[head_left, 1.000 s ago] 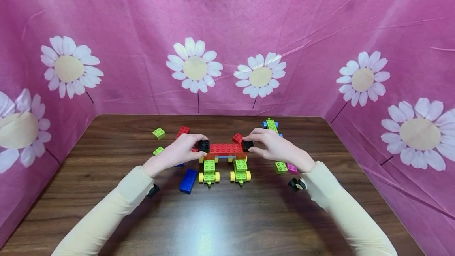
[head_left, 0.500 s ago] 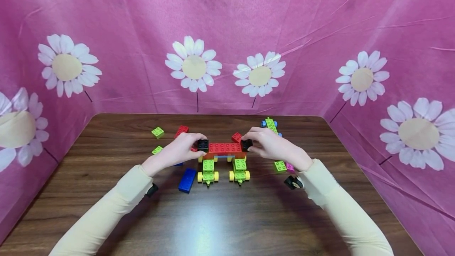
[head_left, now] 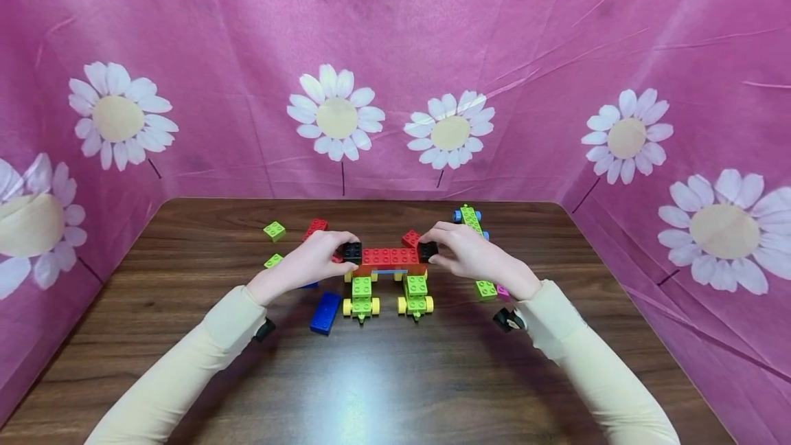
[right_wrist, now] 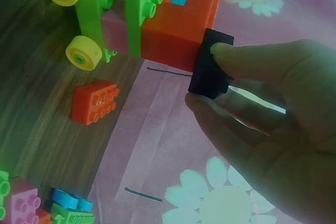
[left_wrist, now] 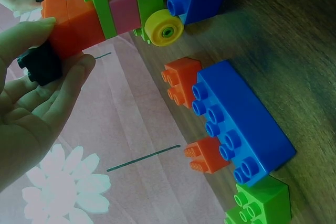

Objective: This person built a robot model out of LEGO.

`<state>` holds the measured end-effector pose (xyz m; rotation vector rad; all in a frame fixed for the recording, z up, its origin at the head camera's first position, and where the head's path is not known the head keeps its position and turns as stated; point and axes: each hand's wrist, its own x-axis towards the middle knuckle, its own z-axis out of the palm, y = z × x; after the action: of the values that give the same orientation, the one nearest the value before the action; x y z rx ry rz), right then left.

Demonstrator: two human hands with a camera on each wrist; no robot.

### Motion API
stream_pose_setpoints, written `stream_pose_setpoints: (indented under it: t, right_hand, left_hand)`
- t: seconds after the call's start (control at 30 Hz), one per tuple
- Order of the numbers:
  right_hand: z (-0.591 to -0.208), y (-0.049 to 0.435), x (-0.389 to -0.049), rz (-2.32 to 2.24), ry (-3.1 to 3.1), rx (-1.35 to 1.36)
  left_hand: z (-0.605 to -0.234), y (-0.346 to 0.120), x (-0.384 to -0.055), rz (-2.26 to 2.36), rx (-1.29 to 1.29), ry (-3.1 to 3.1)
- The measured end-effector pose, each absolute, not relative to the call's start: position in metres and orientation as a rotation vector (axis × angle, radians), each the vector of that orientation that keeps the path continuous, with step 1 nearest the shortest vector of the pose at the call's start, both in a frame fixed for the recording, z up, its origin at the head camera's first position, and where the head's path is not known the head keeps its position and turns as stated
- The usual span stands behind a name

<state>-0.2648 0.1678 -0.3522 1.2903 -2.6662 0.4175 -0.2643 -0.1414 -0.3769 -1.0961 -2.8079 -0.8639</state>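
Observation:
A low vehicle-like build of Duplo bricks stands mid-table in the head view. Its top is a row of red bricks (head_left: 391, 257), with a black brick at each end. My left hand (head_left: 309, 259) pinches the left black brick (left_wrist: 43, 64) between thumb and fingers, right at the red row's end. At the other end, my right hand (head_left: 476, 250) grips the right black brick (right_wrist: 211, 64), thumb on one face and fingertips opposite. Below the row are two green wheeled bases, the left base (head_left: 361, 301) and right base (head_left: 417, 299), with yellow wheels. A pink brick (left_wrist: 125, 11) sits between green parts.
A blue brick (head_left: 325, 313) lies left of the build, and green bricks (head_left: 274, 231) and a red brick (head_left: 316, 226) lie farther back. Right of it are a green base with blue wheels (head_left: 471, 218), a green brick (head_left: 485, 290) and a magenta brick (head_left: 503, 291).

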Motion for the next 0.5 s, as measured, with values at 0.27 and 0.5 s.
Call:
stream_pose_setpoints:
  t: [0.27, 0.5]
  right_hand:
    - [-0.3521, 0.1669, -0.2640, 0.430, -2.672, 1.288]
    - [-0.3519, 0.1678, -0.2639, 0.448, -2.720, 1.256]
  left_hand:
    - [-0.3774, -0.1421, -0.2645, -0.856, -1.103, -2.793]
    - [-0.3773, -0.1419, -0.2655, -0.842, -1.108, -2.790]
